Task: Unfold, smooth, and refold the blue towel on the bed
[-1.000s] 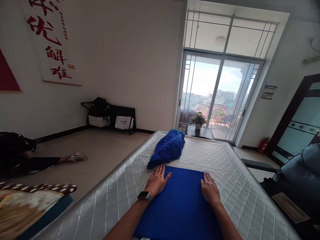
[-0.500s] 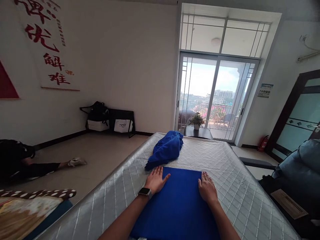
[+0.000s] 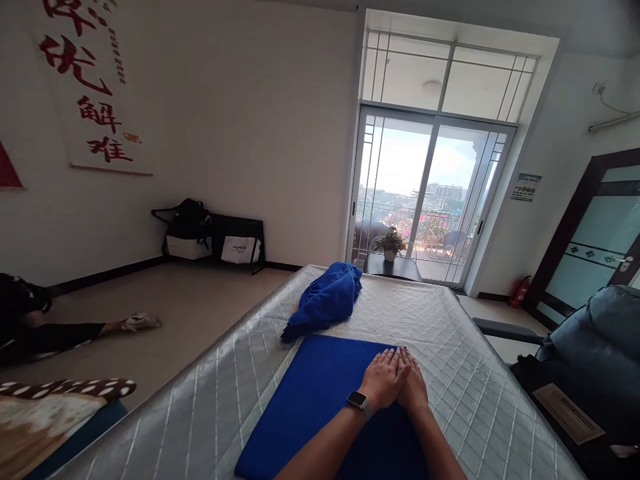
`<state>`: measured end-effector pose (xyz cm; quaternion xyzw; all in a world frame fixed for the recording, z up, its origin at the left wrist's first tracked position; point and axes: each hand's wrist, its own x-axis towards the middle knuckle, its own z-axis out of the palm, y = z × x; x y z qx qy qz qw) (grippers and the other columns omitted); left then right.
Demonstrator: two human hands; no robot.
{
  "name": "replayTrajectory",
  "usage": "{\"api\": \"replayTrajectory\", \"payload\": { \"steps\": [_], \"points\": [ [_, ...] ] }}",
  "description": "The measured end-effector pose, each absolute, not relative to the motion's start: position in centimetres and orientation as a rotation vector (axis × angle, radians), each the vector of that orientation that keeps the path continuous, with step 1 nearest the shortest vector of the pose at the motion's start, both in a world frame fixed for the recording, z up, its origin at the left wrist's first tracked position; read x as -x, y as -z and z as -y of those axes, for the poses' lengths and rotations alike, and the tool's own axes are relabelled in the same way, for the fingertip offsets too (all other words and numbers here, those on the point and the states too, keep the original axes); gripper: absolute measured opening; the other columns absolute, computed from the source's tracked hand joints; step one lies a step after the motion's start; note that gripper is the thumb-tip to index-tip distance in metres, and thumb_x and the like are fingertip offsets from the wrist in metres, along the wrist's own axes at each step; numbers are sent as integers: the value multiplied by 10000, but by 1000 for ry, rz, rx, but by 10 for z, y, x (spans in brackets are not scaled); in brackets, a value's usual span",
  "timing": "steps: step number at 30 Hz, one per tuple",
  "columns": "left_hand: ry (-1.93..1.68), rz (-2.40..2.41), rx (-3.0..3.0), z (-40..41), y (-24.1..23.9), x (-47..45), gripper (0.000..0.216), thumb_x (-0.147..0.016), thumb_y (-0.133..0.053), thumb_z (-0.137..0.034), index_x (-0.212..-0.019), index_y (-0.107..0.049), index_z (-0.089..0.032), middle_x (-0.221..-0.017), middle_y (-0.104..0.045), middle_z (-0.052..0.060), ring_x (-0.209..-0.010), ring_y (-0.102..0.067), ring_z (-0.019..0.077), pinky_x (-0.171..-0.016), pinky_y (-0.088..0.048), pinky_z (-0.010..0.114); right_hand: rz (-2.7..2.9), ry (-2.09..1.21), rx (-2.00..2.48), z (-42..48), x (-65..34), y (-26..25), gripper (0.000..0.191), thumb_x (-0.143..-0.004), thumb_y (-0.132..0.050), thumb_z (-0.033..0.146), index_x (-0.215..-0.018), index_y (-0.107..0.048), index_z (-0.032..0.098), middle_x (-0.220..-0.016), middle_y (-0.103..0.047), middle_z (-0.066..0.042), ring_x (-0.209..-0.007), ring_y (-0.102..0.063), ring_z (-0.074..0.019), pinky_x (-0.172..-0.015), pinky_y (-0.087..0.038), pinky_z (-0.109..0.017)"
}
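A flat blue cloth (image 3: 305, 400), smoothed into a rectangle, lies on the silvery quilted table cover (image 3: 250, 387). At its far right corner rests my left hand (image 3: 383, 380), fingers stretched out, with a watch on the wrist. Right beside it and partly behind it, my right hand (image 3: 414, 388) lies flat along the cloth's right edge. The two hands touch, and the left one covers part of the right. Neither grasps anything. Just beyond the flat cloth sits a crumpled heap of blue cloth (image 3: 327, 297).
A potted plant (image 3: 391, 243) stands on a small dark table before the glass door. To the left, a person's leg (image 3: 70, 337) stretches over the floor, near a patterned blanket (image 3: 55, 420). On the right are a dark chair (image 3: 595, 347) and a fire extinguisher (image 3: 519, 292).
My left hand has slid from the cloth's far left corner across to the right, coming up against my right hand. The right hand stays near the far right corner. The view has shifted slightly.
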<state>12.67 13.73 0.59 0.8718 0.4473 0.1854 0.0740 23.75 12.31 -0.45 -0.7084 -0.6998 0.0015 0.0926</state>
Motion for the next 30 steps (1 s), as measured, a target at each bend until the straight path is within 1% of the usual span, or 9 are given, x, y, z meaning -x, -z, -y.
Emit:
{"api": "replayTrajectory", "payload": {
  "steps": [2, 5, 8, 11, 14, 18, 21, 24, 30],
  "points": [
    [-548, -1376, -2596, -140, -4, -118, 723, -1003, -56, -541, -1491, -394, -128, -1551, -411, 108, -1459, -314, 215, -1202, -247, 409, 2058, -4, 2115, -125, -237, 5, 614, -945, -252, 265, -1531, -288, 86, -1615, -245, -78, -1496, -173, -185, -1207, -111, -332],
    [-520, -1435, -2577, -145, -1, -93, 746, -993, -62, -576, -1490, -397, -131, -1572, -372, 95, -1478, -267, 213, -1215, -216, 411, 2024, -17, 2124, -129, -235, 5, 617, -971, -198, 314, -1528, -284, 63, -1605, -270, -100, -1492, -191, -189, -1206, -122, -346],
    [-484, -1531, -2540, -153, 0, -62, 794, -974, -77, -634, -1500, -377, -122, -1581, -349, 97, -1486, -243, 225, -1220, -200, 418, 1992, -34, 2132, -131, -233, 5, 629, -973, -200, 342, -1527, -283, 57, -1601, -273, -113, -1492, -196, -194, -1206, -130, -365],
    [-453, -1648, -2486, -161, 1, -23, 835, -956, -77, -673, -1508, -358, -113, -1586, -335, 105, -1487, -239, 239, -1221, -188, 426, 1980, -43, 2133, -130, -233, 5, 630, -973, -194, 349, -1531, -279, 71, -1605, -268, -102, -1492, -195, -191, -1205, -129, -368],
    [-434, -1768, -2427, -167, 3, 20, 854, -947, -77, -688, -1511, -347, -106, -1586, -326, 122, -1482, -251, 257, -1216, -186, 447, 1981, -46, 2129, -129, -233, 5, 629, -973, -188, 350, -1533, -279, 78, -1605, -272, -92, -1491, -197, -184, -1205, -124, -359],
    [-440, -1890, -2369, -169, 5, 65, 882, -945, -83, -694, -1509, -331, -63, -1581, -317, 165, -1478, -256, 285, -1205, -190, 467, 1982, -44, 2126, -129, -233, 4, 632, -971, -191, 354, -1530, -286, 74, -1602, -282, -92, -1490, -201, -183, -1206, -122, -356],
    [-456, -1924, -2356, -167, 8, 79, 882, -945, -83, -697, -1512, -322, -64, -1587, -305, 162, -1483, -244, 274, -1201, -201, 440, 1979, -46, 2130, -130, -234, 5, 635, -969, -197, 358, -1529, -288, 72, -1601, -284, -94, -1490, -202, -185, -1207, -121, -358],
    [-470, -1940, -2362, -168, 10, 81, 873, -943, -96, -702, -1510, -334, -83, -1582, -327, 150, -1481, -251, 263, -1197, -211, 423, 1982, -51, 2137, -131, -234, 6, 638, -967, -205, 364, -1531, -284, 76, -1601, -285, -89, -1490, -201, -184, -1208, -122, -359],
    [-505, -1921, -2362, -169, 12, 79, 879, -947, -102, -697, -1508, -329, -60, -1585, -316, 158, -1487, -233, 269, -1207, -193, 423, 1992, -36, 2157, -132, -234, 7, 641, -970, -194, 370, -1536, -270, 80, -1606, -277, -85, -1492, -194, -181, -1209, -124, -354]
  ]
}}
